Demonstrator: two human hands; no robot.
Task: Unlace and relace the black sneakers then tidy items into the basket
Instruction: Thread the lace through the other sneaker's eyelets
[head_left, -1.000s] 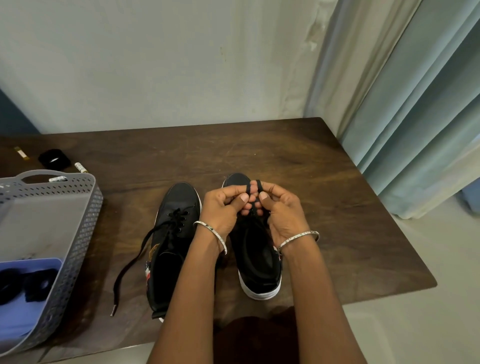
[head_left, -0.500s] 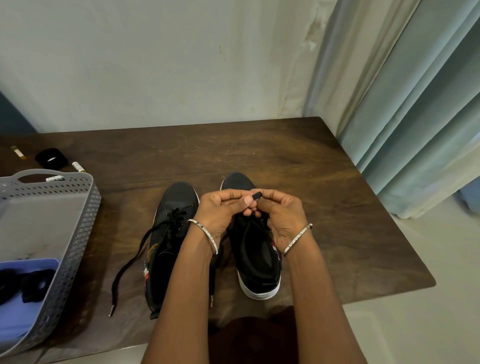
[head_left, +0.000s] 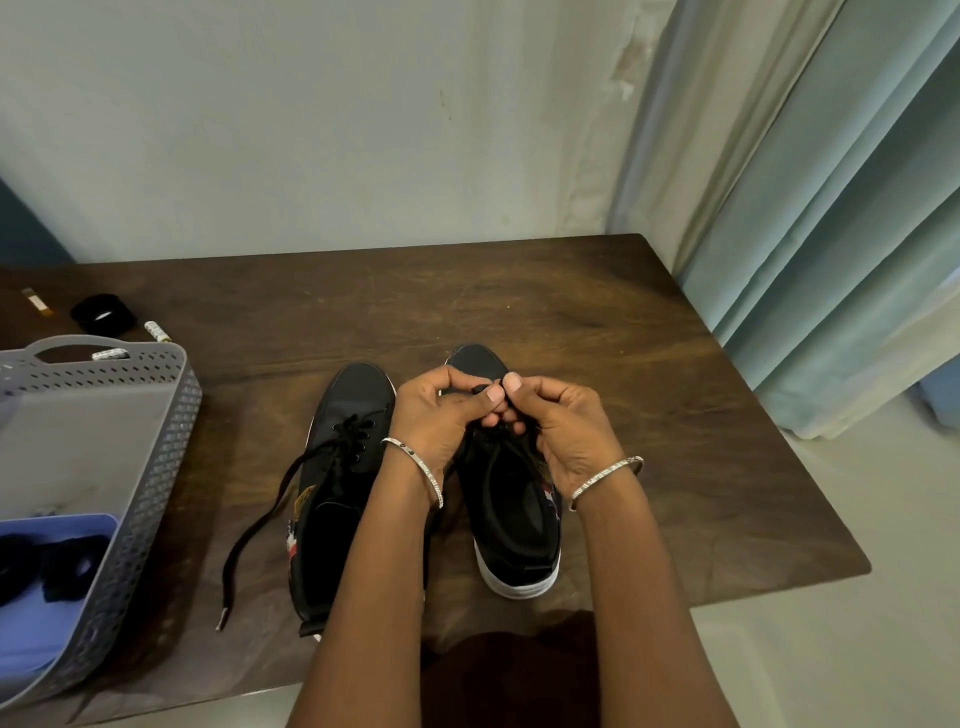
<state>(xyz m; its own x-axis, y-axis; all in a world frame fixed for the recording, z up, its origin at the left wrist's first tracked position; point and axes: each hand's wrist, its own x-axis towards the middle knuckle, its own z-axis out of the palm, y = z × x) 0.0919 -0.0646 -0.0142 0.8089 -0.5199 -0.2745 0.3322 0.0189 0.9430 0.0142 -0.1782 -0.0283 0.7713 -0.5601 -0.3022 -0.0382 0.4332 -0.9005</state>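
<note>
left hand (head_left: 441, 410) and right hand (head_left: 566, 431) pinch the lace (head_left: 480, 388) over the right sneaker (head_left: 514, 519); a loosened pinch could drop it.

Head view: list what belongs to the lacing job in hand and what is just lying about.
Job: left sneaker, right sneaker, black lace pinched by left hand and right hand, grey basket.
Lying about for now: black roll, two small white tubes, blue tray, curtain.

Black on dark brown, live.
The black sneakers (head_left: 514, 519) are showing white soles, the table (head_left: 623, 338) is running dark wood grain, and lower left a grey basket (head_left: 156, 493) is showing diamond-shaped holes around a blue tray (head_left: 57, 525).
</note>
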